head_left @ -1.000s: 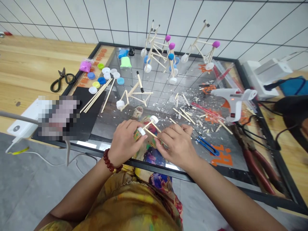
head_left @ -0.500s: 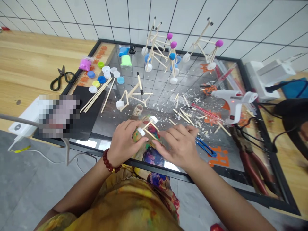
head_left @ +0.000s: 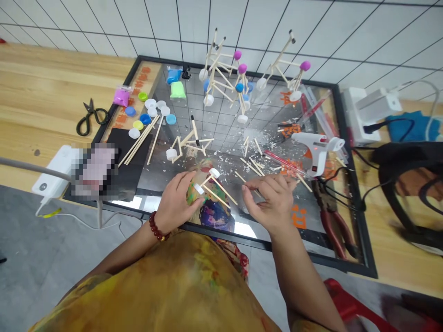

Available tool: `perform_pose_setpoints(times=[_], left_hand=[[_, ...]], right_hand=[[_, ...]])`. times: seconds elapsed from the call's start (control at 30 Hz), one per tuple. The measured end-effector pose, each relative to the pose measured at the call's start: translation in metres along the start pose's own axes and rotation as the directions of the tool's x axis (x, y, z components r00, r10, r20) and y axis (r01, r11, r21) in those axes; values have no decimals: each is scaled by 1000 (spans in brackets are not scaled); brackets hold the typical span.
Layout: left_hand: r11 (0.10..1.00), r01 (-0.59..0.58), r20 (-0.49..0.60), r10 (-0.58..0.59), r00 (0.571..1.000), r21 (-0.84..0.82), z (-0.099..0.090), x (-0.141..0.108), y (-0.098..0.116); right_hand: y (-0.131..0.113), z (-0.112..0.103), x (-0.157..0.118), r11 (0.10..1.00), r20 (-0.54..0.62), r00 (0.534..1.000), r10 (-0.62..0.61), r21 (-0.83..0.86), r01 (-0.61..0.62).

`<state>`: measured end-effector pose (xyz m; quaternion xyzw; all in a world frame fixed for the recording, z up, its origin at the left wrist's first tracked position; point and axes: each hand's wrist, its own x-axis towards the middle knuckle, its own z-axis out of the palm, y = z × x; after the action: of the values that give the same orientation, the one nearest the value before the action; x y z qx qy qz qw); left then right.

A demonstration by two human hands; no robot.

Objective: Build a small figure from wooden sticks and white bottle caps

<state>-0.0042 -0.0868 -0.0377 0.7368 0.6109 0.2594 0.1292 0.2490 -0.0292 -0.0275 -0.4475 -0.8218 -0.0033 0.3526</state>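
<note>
Here the left hand grips a stick frame — right-hand fingers pinch perhaps a sliver

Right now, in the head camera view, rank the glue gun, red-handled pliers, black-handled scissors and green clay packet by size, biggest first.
1. Glue gun and red-handled pliers: too close to rank; the pliers look longer, the gun bulkier.
2. Black-handled scissors.
3. Green clay packet.

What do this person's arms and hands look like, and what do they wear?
The left hand and right hand are ungloved, forearms bare. A bracelet of dark red beads circles the left wrist; the right wrist shows none. A mustard-yellow patterned garment covers the torso.
</note>
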Motion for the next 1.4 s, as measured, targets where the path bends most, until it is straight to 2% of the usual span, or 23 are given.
perform_pose_setpoints(times=[0.13,0.23,0.37,0.53,0.87,1.13,1.4], left_hand=[[999,-11,28,10,1000,31,-3,1,1],[999,-37,42,36,998,26,-4,4,2],[999,-45,55,44,998,2,-4,5,0],[1000,-18,74,19,997,-23,-2,3,-2],[1000,-24,94,24,995,-5,-2,4,1],[1000,-22,64,23,998,-22,0,7,0],[999,-17,47,19,999,-51,2,7,-2]], right_hand=[[3,-2,0,996,50,995,83,27,-84],[5,-6,1,984,66,989,135,112,-142],[5,-4,0,962,196,978,75,243,-123],[-9,5,-6,958,295,955,22,269,-105],[-58,9,-33,989,246,959,143,-14,-144],[-60,22,-31,988,221,966,133,-105,-112],[-60,20,-33,990,157,978,140,-16,-139]])
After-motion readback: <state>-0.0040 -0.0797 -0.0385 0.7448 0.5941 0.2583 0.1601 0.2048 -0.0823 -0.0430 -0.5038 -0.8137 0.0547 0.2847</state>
